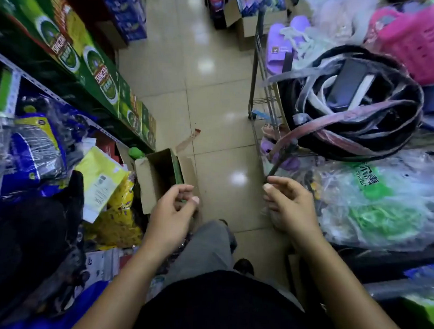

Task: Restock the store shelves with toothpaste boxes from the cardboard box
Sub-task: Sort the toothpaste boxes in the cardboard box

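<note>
Head view looks down a narrow shop aisle with a glossy tiled floor [214, 93]. An open cardboard box [157, 176] sits on the floor against the left shelving, flaps up, with a green toothpaste box [178, 171] standing on edge along its right inner wall; the rest of the interior is too dark to read. The left hand [170, 212] hangs just over the box's near right corner, fingers loosely curled and parted; a green sliver shows between them, but whether they grip anything cannot be told. The right hand [290, 208] is well apart from it, beside clear plastic bags [385, 203] on the right, fingers half curled, holding nothing visible. Green beer cartons [95, 65] line the upper left shelf. A pink basket [423, 42] sits at top right.
</note>
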